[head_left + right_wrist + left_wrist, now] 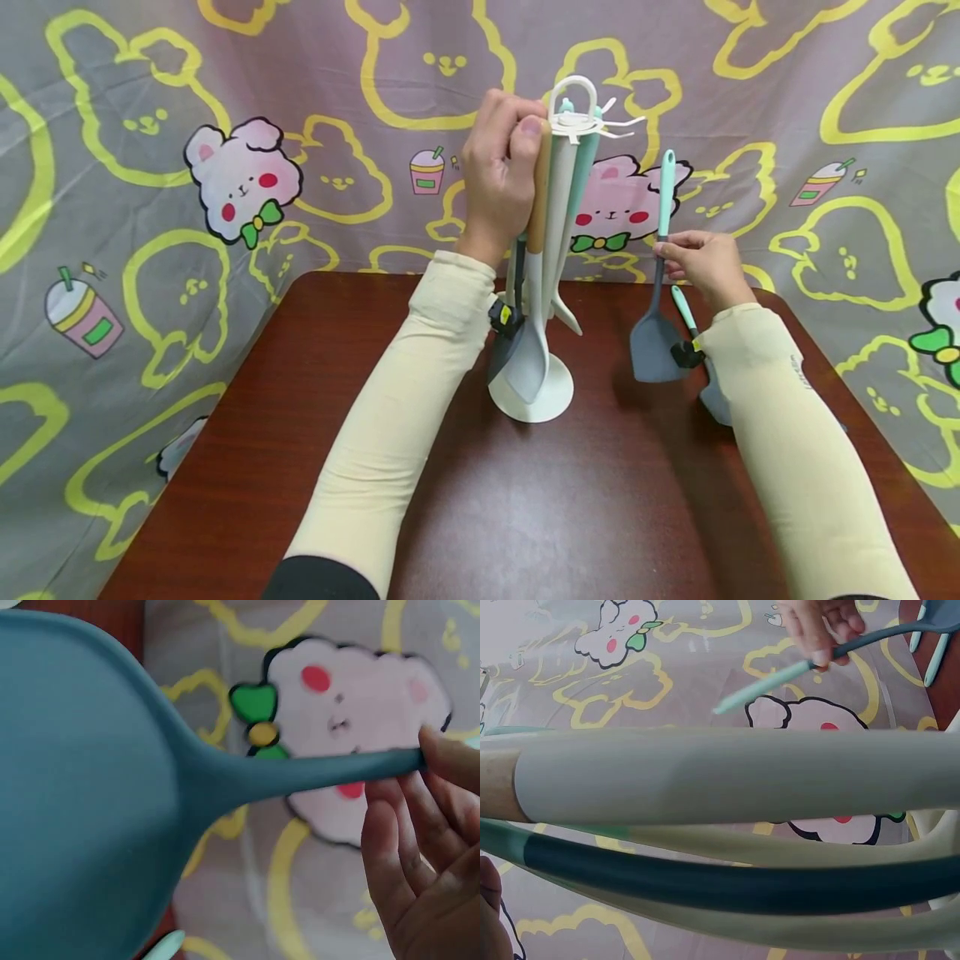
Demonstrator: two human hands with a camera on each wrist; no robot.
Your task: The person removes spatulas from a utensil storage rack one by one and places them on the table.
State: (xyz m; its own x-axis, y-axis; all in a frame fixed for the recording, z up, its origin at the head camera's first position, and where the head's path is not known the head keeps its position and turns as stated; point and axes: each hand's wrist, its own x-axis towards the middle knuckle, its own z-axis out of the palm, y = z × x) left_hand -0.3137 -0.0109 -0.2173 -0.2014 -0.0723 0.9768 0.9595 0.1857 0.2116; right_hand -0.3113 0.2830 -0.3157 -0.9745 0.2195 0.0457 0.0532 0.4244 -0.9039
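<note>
A white utensil rack [531, 408] with a round base and a looped top stands on the table, hung with several utensils. My left hand [501, 158] grips it near the top, its fingers curled beside a wooden-handled spoon [534, 333]; the exact contact is hidden. In the left wrist view, a pale handle [735, 776] and a dark handle [727, 885] cross the picture. To the right of the rack, my right hand [705, 258] pinches a grey turner [657, 346] where its mint grip meets the grey shaft. The turner hangs blade down above the table.
Another mint-handled grey utensil [716, 400] lies on the brown table [360, 400], partly behind my right forearm. Bare white hooks [622, 125] stick out on the rack's right side. A patterned cloth [337, 75] hangs behind and beside the table.
</note>
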